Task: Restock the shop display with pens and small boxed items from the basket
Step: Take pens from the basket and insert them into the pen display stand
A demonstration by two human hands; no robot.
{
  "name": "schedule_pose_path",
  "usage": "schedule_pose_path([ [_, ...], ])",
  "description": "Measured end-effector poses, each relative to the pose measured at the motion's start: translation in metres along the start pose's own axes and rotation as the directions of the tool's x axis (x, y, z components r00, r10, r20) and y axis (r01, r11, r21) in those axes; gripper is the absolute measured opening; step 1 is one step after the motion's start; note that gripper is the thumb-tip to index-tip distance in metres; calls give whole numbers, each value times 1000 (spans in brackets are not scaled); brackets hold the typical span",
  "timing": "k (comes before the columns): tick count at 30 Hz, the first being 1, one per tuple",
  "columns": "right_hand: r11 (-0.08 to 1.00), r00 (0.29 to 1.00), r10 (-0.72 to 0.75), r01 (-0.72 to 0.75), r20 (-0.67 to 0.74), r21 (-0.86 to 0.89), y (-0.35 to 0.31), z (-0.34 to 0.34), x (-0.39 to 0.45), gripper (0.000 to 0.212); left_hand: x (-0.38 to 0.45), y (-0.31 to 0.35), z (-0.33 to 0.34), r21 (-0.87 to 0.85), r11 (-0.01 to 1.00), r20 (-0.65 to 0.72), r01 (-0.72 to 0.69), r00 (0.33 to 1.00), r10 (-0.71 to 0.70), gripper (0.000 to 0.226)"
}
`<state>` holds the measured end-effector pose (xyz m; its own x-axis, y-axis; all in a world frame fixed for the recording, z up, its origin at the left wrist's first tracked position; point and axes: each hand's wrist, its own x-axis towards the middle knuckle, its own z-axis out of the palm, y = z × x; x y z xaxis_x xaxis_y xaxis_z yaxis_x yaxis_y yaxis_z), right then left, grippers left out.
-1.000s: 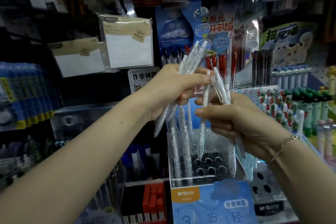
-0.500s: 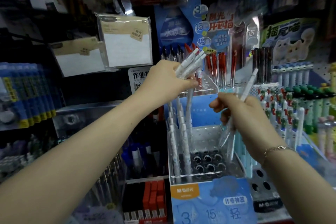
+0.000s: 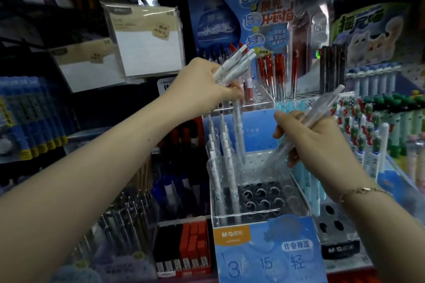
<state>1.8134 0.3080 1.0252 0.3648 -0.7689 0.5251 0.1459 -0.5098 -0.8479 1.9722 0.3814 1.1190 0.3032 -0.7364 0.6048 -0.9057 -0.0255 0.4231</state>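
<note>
A: What is seen at the left?
B: Blue packs are hung at the far left, with notepads beside them. A bundle of white pens is clamped in the grip of the left hand, above the clear pen stand.

A: And in the stand?
B: A few white pens are stood upright in its left holes; the other holes are seen bare.

A: Further right?
B: A single clear pen is held tilted in the closed grip of the right hand, its tip pointed down over the stand. A bracelet is worn on that wrist.
</note>
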Motion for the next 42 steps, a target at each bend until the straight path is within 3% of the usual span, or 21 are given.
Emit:
schedule_pose_path([
  [7, 997, 997, 61, -64, 53, 52, 3, -2, 4, 24, -1, -5, 2, 54, 998, 62, -31, 998, 28, 21],
  [13, 1000, 992, 23, -24, 122, 7, 0, -9, 6, 19, 0, -10, 13, 203, 978, 269, -51, 963, -6, 44],
  [16, 1000, 991, 17, -16, 135, -5, -3, -12, 8, 18, 0, -10, 14, 262, 964, 310, -50, 950, -35, 53],
  [18, 1000, 992, 3, 0, 124, -21, -5, -12, 10, 18, -2, -8, 11, 206, 976, 287, -65, 958, 4, 50],
  [21, 999, 994, -25, 28, 107, -29, -10, -11, 9, 21, -9, -3, 1, -45, 995, 157, -94, 983, 100, 27],
  [23, 998, 994, -67, 68, 87, -11, -17, -9, 8, 25, -18, 2, -3, -178, 983, 200, -51, 976, 86, 22],
  [26, 984, 984, -174, 173, 33, 35, -30, -4, 9, 32, -29, 9, 3, -176, 984, 337, 43, 941, 19, 43],
  [29, 972, 973, -229, 231, -40, 38, -37, -1, 12, 27, -33, 15, 8, -271, 961, 316, 52, 948, 37, 19],
  [31, 970, 977, -212, 215, -38, 117, -38, -2, 13, 30, -34, 16, 7, -331, 943, 281, 48, 958, 50, 19],
  [34, 955, 989, -127, 100, 80, 278, -35, -10, 11, 29, -36, 16, 5, -392, 917, 261, 71, 965, 38, 17],
  [35, 959, 985, -111, 72, 128, 276, -34, -11, 11, 25, -37, 16, 4, -387, 918, 279, 92, 960, 21, 21],
  [38, 985, 980, -93, 64, 178, 161, -31, -13, 11, 22, -36, 18, 2, -263, 951, 346, 162, 936, -64, 69],
  [39, 990, 980, -98, 79, 174, 116, -32, -13, 11, 22, -35, 19, 1, -227, 963, 337, 148, 939, -65, 72],
  [42, 989, 972, -132, 143, 193, -42, -38, -12, 12, 22, -28, 22, -10, -284, 957, 211, 54, 978, 7, 37],
])
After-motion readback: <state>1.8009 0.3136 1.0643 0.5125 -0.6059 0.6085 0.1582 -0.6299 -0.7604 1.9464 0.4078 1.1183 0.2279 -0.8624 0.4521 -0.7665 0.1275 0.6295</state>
